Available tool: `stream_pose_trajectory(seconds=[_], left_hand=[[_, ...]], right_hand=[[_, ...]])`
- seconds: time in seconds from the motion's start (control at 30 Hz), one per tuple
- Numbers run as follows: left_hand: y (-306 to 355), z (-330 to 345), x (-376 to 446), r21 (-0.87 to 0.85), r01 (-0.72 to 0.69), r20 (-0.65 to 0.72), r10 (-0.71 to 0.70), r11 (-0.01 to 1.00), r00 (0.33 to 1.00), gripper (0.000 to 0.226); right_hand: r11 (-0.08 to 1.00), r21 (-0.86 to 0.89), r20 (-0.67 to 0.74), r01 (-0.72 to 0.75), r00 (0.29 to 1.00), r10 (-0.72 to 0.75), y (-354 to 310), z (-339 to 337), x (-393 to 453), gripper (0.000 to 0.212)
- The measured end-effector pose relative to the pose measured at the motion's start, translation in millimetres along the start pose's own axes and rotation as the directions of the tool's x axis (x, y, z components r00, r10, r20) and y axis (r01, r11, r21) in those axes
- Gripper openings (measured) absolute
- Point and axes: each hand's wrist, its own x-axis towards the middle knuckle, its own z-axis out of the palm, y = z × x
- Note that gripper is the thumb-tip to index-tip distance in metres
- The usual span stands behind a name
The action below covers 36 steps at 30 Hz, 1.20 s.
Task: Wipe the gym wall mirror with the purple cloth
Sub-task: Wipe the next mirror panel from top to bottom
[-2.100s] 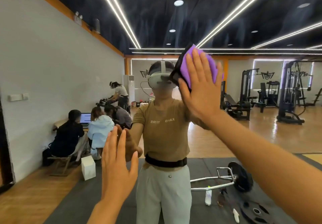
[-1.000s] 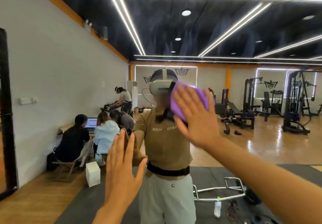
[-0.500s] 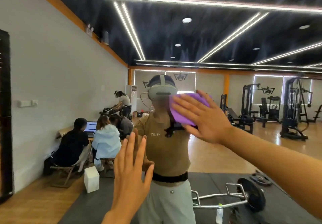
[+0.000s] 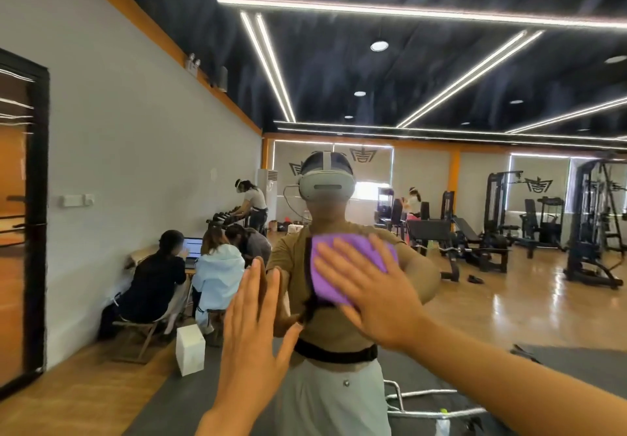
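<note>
While the flat right hand (image 4: 369,295) presses the cloth (image 4: 353,262) on the mirror (image 4: 475,283) mid-wipe, the left hand (image 4: 252,337) rests spread, empty; next stroke likely needs steady pressure.

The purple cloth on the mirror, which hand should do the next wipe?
Right. The right hand already presses the purple cloth flat on the mirror; the left hand is open beside it, holding nothing.

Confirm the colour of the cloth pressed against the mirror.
Purple, with a dark edge on its left; the flat purple cleaning cloth shows best in the head view.
</note>
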Motion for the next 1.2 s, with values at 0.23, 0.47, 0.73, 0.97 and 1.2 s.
stream_pose_trajectory(seconds=[0.23,0.47,0.73,0.97,1.2], left_hand=[[-19.0,-15.5,4.2,0.140,-0.094,-0.017,0.097,0.986,0.995,0.063],[-39.5,-24.1,6.5,0.117,0.135,0.002,-0.136,0.984,0.991,0.098],[-55.8,-39.2,4.9,0.074,0.059,0.049,-0.062,0.996,0.997,0.082],[-71.2,-49.2,9.7,0.036,0.009,0.024,-0.009,0.999,1.000,0.094],[-69.1,-51.2,7.6,0.002,0.026,0.098,-0.026,1.000,0.995,0.086]], right_hand=[[0.926,0.002,0.153,0.376,0.916,-0.372,4.8,1.8,-15.4,0.060],[1.000,0.008,-0.055,0.024,0.998,-0.023,66.4,-27.1,101.6,0.058],[0.909,0.203,-0.262,-0.364,0.874,0.409,20.2,-11.5,154.6,0.059],[0.993,0.013,-0.001,0.119,0.993,-0.119,-59.1,15.6,70.3,0.060],[0.934,0.017,0.053,0.357,0.933,-0.357,-37.4,11.7,78.0,0.064]])
